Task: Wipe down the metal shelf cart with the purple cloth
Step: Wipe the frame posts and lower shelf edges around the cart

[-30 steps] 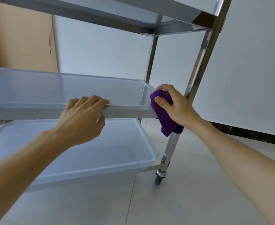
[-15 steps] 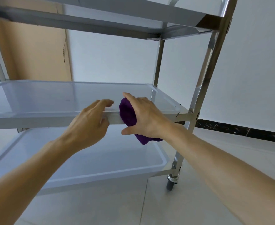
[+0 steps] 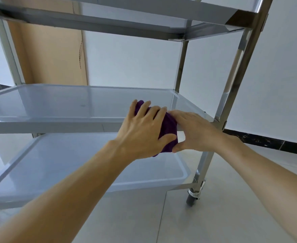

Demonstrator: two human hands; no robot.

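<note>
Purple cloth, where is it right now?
In the head view, the purple cloth is draped over the front edge of the middle shelf, towards its right end, held between the left hand and the right hand.

text: none legible anywhere
labels/brands: none seen on cart frame (image 3: 235, 72), shelves or purple cloth (image 3: 168, 127)
numbers/signs: none
</note>
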